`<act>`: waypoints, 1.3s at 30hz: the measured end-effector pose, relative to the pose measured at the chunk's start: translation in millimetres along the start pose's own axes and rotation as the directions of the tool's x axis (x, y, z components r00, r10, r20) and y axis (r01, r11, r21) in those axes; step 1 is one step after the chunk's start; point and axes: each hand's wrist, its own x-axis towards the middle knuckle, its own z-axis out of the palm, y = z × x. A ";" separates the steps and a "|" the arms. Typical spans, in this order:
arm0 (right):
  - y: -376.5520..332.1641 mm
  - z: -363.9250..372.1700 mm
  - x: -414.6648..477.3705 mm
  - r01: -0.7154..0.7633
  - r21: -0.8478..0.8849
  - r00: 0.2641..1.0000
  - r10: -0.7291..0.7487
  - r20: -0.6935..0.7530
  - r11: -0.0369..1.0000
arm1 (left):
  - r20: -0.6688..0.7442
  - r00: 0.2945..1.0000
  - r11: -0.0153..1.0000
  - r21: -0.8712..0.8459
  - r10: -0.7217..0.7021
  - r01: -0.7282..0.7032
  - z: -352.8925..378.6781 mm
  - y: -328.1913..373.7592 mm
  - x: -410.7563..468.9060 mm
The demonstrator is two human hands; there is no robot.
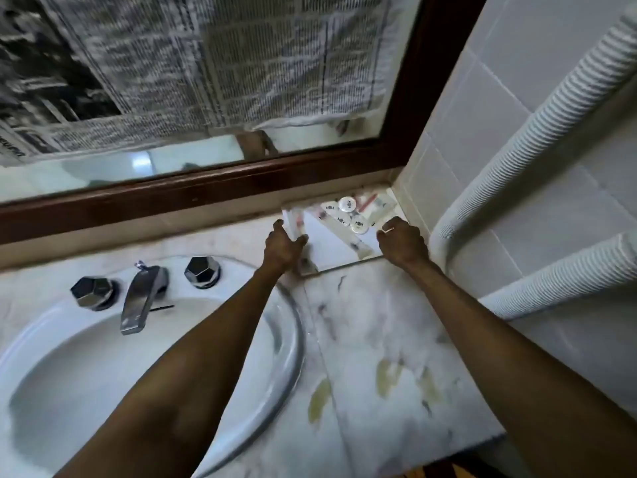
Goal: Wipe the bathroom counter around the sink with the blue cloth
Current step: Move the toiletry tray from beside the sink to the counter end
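No blue cloth is in view. At the back right corner of the marble counter (372, 315) sits a shallow white tray (331, 246) with several small round-capped toiletries (346, 204) and sachets in it. My left hand (284, 250) grips the tray's left edge, fingers curled over the rim. My right hand (401, 243), with a ring on one finger, holds the tray's right edge against the tiled wall. Yellowish stains (387, 374) mark the counter in front of the tray, right of the white sink (103, 374).
A chrome faucet (141, 300) stands between two faceted chrome knobs (93, 293) (202, 272) behind the basin. A wood-framed mirror (213, 182) covered with newspaper runs along the back. White ribbed pipes (517, 160) cross the tiled right wall above the counter's right edge.
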 end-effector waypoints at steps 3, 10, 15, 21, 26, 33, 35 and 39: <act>5.2 -1.8 9.3 0.032 0.026 0.999 -0.032 0.019 0.999 | -0.025 0.999 1.000 -0.019 -0.019 0.019 2.8 0.9 3.3; 18.4 3.6 34.0 0.029 0.063 1.000 -0.028 -0.002 0.998 | -0.022 0.999 0.999 0.021 0.028 -0.028 4.8 -8.2 6.5; 24.8 11.6 47.1 0.018 -0.003 1.000 -0.018 0.002 1.000 | -0.039 0.999 0.998 0.049 -0.031 0.033 -3.5 -24.6 4.8; 17.8 19.3 59.8 -0.125 0.177 0.987 0.105 0.119 0.976 | -0.050 0.997 0.993 0.103 -0.059 0.064 -8.0 -22.3 2.0; 21.1 22.6 56.1 -0.086 0.285 0.992 0.056 0.111 0.955 | -0.086 0.995 0.996 0.066 -0.058 0.064 -20.3 -19.8 -6.0; 12.2 23.8 9.3 0.051 0.380 0.998 -0.063 0.020 0.923 | -0.170 0.986 1.000 -0.014 -0.004 0.001 -58.8 -27.7 -42.4; 3.3 25.1 -4.3 0.085 0.423 0.996 -0.088 -0.013 0.902 | -0.184 0.983 0.999 -0.040 0.006 -0.014 -73.6 -33.6 -56.7; -23.7 26.9 -28.8 0.147 0.446 0.988 -0.153 -0.022 0.883 | -0.241 0.970 0.998 -0.055 0.024 -0.039 -108.0 -49.4 -84.9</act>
